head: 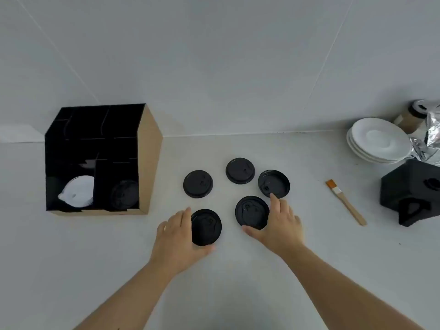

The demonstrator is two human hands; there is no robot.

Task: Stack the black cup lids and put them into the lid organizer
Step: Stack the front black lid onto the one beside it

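Several black cup lids lie on the pale counter. My left hand (177, 236) curls around the near-left lid (206, 226), thumb below it and fingers at its left rim. My right hand (278, 225) wraps the near-right lid (252, 212), thumb at its lower edge, index finger up its right side. Three more lids lie beyond: one at the left (197, 184), one in the middle (240, 170), one at the right (273, 183). The lid organizer (152, 148), black inside with brown sides, stands at the left. It holds white lids (77, 191) and a black lid (124, 194).
A wooden brush with orange bristles (345, 202) lies right of the lids. Stacked white plates (378, 140), crumpled foil (428, 139) and a jar (413, 115) stand at the back right. A black angular box (412, 191) sits at the right edge. The wall rises behind.
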